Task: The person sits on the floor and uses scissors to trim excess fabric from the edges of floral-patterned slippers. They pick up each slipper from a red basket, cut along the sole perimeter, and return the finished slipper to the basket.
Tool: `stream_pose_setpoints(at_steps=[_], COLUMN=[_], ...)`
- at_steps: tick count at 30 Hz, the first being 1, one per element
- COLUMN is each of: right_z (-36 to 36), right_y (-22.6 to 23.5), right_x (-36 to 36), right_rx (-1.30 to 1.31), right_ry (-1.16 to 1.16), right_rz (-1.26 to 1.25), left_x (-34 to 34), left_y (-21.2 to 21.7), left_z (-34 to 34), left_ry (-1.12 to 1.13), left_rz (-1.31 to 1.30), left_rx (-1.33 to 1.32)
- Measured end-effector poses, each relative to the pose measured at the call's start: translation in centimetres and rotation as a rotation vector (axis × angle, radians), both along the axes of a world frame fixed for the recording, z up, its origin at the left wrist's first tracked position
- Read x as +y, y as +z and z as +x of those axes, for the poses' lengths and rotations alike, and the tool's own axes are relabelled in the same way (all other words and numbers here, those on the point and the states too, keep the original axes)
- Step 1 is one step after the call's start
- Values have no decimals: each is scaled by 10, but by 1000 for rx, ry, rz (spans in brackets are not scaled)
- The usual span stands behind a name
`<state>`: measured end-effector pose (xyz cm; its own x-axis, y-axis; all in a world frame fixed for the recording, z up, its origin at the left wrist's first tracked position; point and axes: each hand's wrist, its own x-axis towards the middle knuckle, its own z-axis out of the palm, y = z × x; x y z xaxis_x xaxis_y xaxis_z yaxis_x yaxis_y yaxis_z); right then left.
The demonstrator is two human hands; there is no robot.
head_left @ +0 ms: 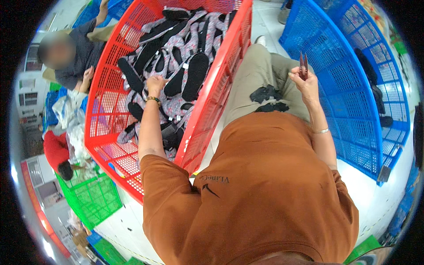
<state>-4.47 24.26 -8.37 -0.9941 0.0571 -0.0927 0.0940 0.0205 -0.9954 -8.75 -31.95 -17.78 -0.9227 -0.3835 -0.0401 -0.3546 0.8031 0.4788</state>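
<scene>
My left hand (155, 85) reaches into a red plastic basket (204, 128), its fingers curled at the edge of a patterned slipper with a black sole (131, 76). The fingertips are partly hidden. More slippers (194, 77) of grey-pink patterned fabric with black soles lie heaped around it, several with small white tags. Over my lap, my right hand (306, 86) is closed around dark red thread snips (303, 64), whose blades point away from me. Black scraps (266, 93) rest on my trousers.
Blue plastic baskets (335, 88) stand close on my right, with dark items (375, 95) inside. Beyond the red basket a person in dark clothing (81, 53) sits at the left. Another in red (57, 150) bends by a green basket (92, 198).
</scene>
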Motion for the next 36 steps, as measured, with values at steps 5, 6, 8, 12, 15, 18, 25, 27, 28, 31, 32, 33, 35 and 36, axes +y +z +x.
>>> stream_pose_setpoints(at_steps=[5, 6, 8, 12, 15, 18, 25, 27, 28, 31, 32, 33, 35, 36], right_z=[0, 1, -2, -1, -1, 0, 1, 2, 3, 2, 4, 7, 8, 11], right_y=[-4, -1, -4, -1, -3, -5, -7, 0, 2, -1, 3, 7, 9, 11], right_x=[-19, -26, -22, -29, -27, -23, -30, -27, -28, -26, -28, -30, -29, -28], right_rx=[-25, -63, -78, -76, -77, -88, -54, -56, -64, -71, -57, -45, -31, -34], right_ry=[97, 99, 136, 126, 105, 84, 147, 141, 141, 120, 141, 157, 192, 208], right_rz=[83, 53, -57, -51, 7, 13, 73, 83, 63, 26, 26, 26, 37, 19], left_x=[-14, -24, 9, 28, 41, 70, 63, 84, 85, 90, 104, 108, 131, 142], left_y=[-69, -95, -104, -117, -141, -120, -118, -53, -39, 16, 39, 51, 88, 109], left_z=[39, 48, 38, 39, 39, 38, 43, 35, 34, 19, 19, 18, 22, 26], left_ry=[-217, -100, 23, 41, 175, 187, -38, -123, -161, -240, -223, -221, -218, -267], left_rz=[-322, -138, 226, 222, 506, 670, 597, 897, 913, 1015, 1137, 1129, 1053, 992], left_rx=[-312, -313, -416, -291, -283, -481, -97, 18, 111, 172, 292, 304, 426, 466])
